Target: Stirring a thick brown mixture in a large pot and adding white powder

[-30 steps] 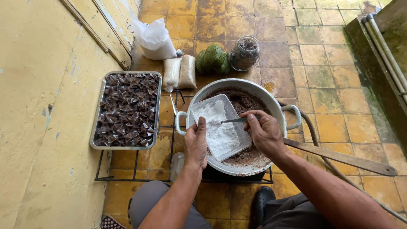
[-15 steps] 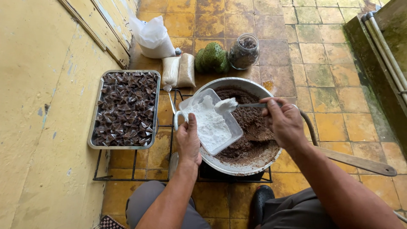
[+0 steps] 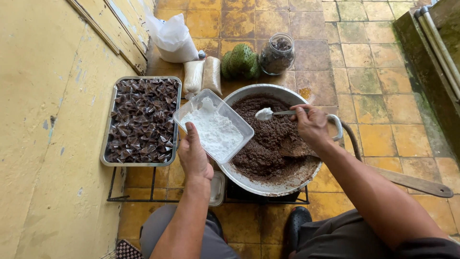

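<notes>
right hand (image 3: 312, 125) grip clamped on spoon (image 3: 275, 113), handle running left-right, heaped bowl over brown mix in pan (image 3: 282, 91) | left hand (image 3: 193, 154) grip clamped on powder container (image 3: 213, 125), at pan's left rim, left of spoon

The floor (image 3: 383, 72) is laid in square ochre tiles, stained dark and mossy green in patches, with dirty grout lines. Along the left runs a yellow wall (image 3: 43, 120), its paint chipped and flecked grey, with a pale wooden frame (image 3: 120, 29) set into it near the top. At the right edge stands a low, moss-covered ledge (image 3: 426, 81) with two pale pipes (image 3: 443, 43) running along it. Daylight is soft and even, without hard shadows.
</notes>
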